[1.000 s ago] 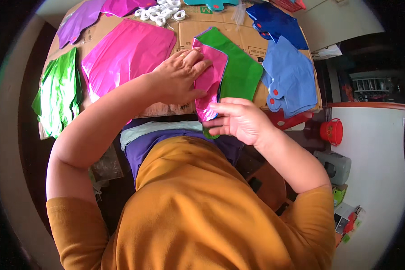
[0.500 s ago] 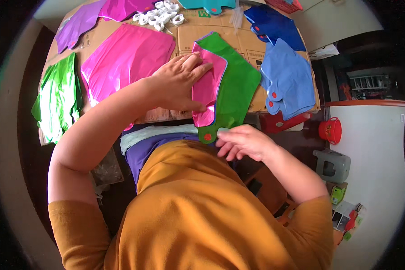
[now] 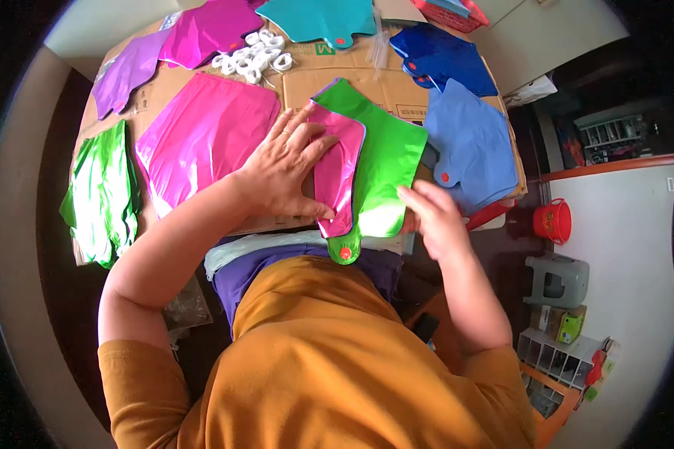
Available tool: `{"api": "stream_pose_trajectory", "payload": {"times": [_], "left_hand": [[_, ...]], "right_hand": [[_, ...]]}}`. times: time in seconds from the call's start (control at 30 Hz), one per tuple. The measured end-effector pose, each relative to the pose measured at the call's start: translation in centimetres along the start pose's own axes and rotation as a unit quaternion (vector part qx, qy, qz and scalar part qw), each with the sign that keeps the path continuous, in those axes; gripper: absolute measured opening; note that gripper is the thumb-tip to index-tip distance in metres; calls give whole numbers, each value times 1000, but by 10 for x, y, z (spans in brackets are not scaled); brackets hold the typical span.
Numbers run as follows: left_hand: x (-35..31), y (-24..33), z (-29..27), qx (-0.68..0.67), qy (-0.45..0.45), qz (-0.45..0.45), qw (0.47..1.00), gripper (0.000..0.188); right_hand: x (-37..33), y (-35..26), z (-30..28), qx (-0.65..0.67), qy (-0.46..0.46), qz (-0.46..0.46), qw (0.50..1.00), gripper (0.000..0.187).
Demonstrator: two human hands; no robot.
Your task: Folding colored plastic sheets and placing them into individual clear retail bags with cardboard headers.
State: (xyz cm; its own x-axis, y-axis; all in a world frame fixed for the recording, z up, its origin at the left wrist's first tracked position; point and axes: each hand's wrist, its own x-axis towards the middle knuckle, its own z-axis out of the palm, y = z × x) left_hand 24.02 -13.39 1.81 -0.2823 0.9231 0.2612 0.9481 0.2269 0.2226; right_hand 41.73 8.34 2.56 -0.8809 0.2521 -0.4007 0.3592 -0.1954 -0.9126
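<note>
A flat, shiny green foil balloon lies in front of me, with a round tab marked by a red dot at its near end. On its left part rests a smaller-looking pink foil balloon with a curved right edge. My left hand lies on the pink foil, fingers spread and pressing it down. At the green foil's right edge, my right hand has its fingers bent around the rim; some fingertips are hidden or blurred. Left of both, a larger pink foil sheet lies flat.
Cardboard covers the table. Around it lie white ribbon rolls, clear straws, and foil balloons in teal, dark blue, light blue, green and purple. A red bucket stands right.
My right hand has moved from the green balloon's tab up to its right edge. My left hand stays on the pink foil. The whole view has shifted a little.
</note>
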Motion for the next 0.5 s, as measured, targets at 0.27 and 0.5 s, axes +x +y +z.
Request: {"api": "stream_pose_trajectory", "payload": {"times": [0.27, 0.5], "left_hand": [[7, -7, 10, 0, 4, -30, 1000, 110], [7, -7, 11, -8, 27, -35, 999, 109]], "right_hand": [[85, -24, -1, -92, 16, -89, 992, 23], [134, -35, 2, 3, 115, -150, 982, 20]]}}
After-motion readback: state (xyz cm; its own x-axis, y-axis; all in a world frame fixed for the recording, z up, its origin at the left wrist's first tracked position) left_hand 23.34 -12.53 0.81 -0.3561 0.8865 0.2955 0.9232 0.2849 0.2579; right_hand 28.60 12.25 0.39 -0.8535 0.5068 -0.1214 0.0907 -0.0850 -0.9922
